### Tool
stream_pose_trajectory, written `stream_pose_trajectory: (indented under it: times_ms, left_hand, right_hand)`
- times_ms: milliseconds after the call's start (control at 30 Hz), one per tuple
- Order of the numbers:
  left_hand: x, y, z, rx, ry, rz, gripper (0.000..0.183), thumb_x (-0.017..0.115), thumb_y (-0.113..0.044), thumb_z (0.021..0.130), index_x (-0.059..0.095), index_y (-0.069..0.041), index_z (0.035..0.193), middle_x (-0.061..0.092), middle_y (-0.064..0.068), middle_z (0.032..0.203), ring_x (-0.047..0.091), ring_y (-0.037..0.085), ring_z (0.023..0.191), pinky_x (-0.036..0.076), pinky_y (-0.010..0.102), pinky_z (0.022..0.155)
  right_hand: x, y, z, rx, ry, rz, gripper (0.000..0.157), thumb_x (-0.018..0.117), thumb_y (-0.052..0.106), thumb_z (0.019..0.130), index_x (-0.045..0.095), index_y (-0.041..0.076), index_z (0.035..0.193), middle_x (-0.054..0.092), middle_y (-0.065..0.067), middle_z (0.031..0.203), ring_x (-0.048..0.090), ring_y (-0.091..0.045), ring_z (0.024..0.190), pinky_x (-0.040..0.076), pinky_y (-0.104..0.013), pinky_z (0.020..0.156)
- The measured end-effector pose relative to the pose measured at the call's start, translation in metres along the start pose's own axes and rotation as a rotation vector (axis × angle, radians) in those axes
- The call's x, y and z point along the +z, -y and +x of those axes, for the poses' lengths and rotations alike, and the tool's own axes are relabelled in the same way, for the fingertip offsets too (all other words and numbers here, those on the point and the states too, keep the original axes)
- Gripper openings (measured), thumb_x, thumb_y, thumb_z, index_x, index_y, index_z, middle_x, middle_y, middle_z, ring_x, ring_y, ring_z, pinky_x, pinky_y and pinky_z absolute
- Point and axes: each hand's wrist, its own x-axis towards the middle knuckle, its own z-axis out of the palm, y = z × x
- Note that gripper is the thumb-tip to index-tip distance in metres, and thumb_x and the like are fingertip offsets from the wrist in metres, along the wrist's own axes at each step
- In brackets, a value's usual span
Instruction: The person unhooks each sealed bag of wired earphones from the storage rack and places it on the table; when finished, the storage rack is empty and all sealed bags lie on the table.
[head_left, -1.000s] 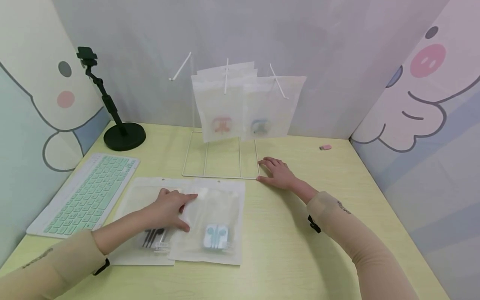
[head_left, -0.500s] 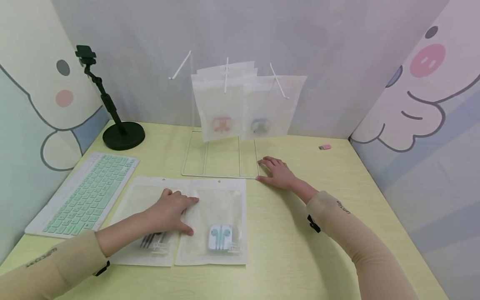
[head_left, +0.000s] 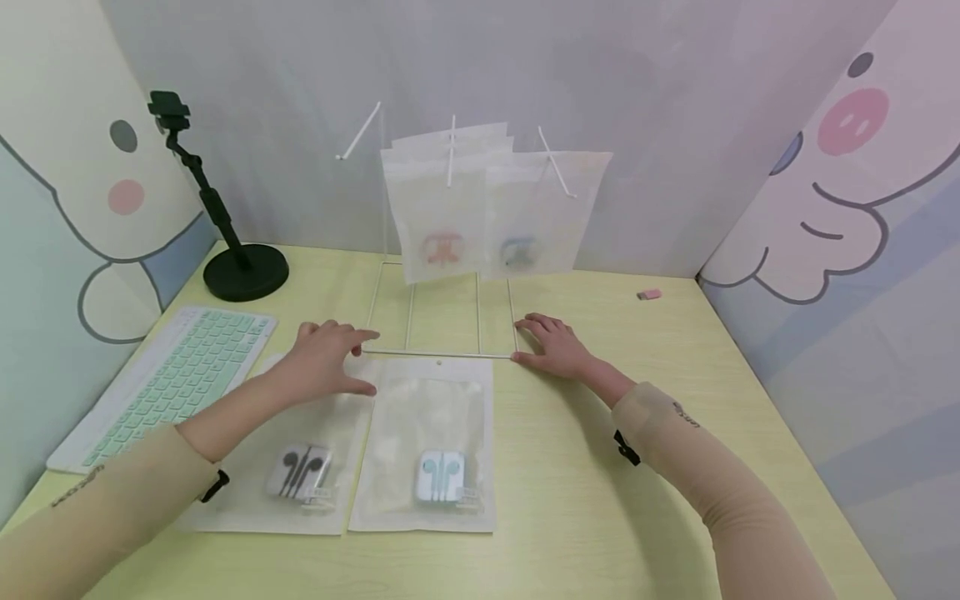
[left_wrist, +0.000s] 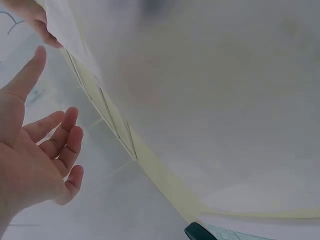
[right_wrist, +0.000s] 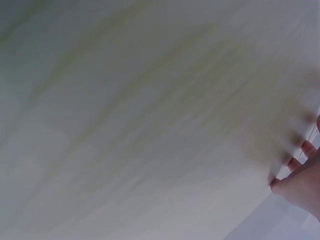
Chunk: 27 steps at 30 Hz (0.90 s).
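Observation:
Two translucent-white pouches lie side by side on the table: the left pouch (head_left: 341, 429) shows a case of dark earphones (head_left: 298, 472), the right pouch (head_left: 427, 408) a case of mint earphones (head_left: 440, 477). My left hand (head_left: 315, 362) is over the left pouch's top edge, near the front left corner of the white wire rack (head_left: 442, 355). In the left wrist view that hand (left_wrist: 35, 160) holds nothing, its fingers loosely bent. My right hand (head_left: 557, 348) rests at the rack's front right corner, its fingertips touching the base wire or table beside it.
Pouches hang from the rack's middle hook (head_left: 452, 150) and right hook (head_left: 555, 162); the left hook (head_left: 358, 132) is bare. At left are a mint keyboard (head_left: 172, 392) and a black phone stand (head_left: 245, 273). A pink USB drive (head_left: 649, 294) lies back right.
My left hand slid the right pouch slightly rightward, apart from the left one, then let it lie and moved up and left toward the rack. The right hand stayed in place.

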Motion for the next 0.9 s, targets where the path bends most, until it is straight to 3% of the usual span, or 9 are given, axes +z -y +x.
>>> stream_pose_trajectory:
  times_ms: [133,300,567,767,900]
  left_hand:
    - [-0.004,0.021,0.016,-0.040,-0.028,-0.018,0.081,0.081,-0.046,0.069,0.051,-0.009,0.135,0.062,0.009,0.109,0.049,0.034,0.103,0.029,0.055,0.083]
    - [-0.001,0.043,0.034,-0.068,-0.011,-0.036,0.082,0.079,-0.043,0.073,0.044,-0.011,0.140,0.056,0.014,0.125,0.042,0.040,0.115,0.027,0.058,0.086]
    - [0.010,0.067,0.057,-0.023,0.056,-0.046,0.082,0.077,-0.046,0.075,0.043,-0.010,0.141,0.042,0.020,0.141,0.036,0.045,0.123,0.028,0.059,0.088]
    - [0.016,0.081,0.068,0.017,0.132,-0.151,0.081,0.074,-0.043,0.080,0.039,-0.008,0.143,0.035,0.021,0.147,0.027,0.045,0.131,0.021,0.064,0.099]
    - [0.018,0.086,0.070,0.008,0.172,-0.194,0.082,0.072,-0.045,0.080,0.038,-0.007,0.144,0.033,0.021,0.148,0.024,0.045,0.134,0.017,0.064,0.103]
  right_hand:
    - [0.001,-0.001,0.001,0.007,0.010,0.003,0.068,0.058,0.050,0.089,0.038,0.016,0.144,0.030,-0.014,0.150,0.027,-0.042,0.135,0.022,-0.059,0.107]
    - [0.002,-0.001,0.001,0.003,0.013,0.009,0.068,0.058,0.050,0.089,0.038,0.017,0.144,0.029,-0.014,0.150,0.027,-0.041,0.135,0.022,-0.059,0.107]
    - [-0.001,0.001,-0.001,-0.004,0.005,-0.003,0.068,0.059,0.048,0.089,0.039,0.014,0.144,0.030,-0.015,0.149,0.028,-0.042,0.134,0.023,-0.060,0.106]
    - [-0.002,0.003,-0.001,-0.003,-0.001,0.005,0.067,0.060,0.048,0.088,0.040,0.014,0.143,0.031,-0.016,0.149,0.028,-0.041,0.135,0.023,-0.059,0.106]
    - [-0.003,0.003,-0.001,-0.004,0.006,0.002,0.068,0.060,0.048,0.089,0.039,0.014,0.143,0.031,-0.016,0.149,0.028,-0.042,0.135,0.024,-0.060,0.106]
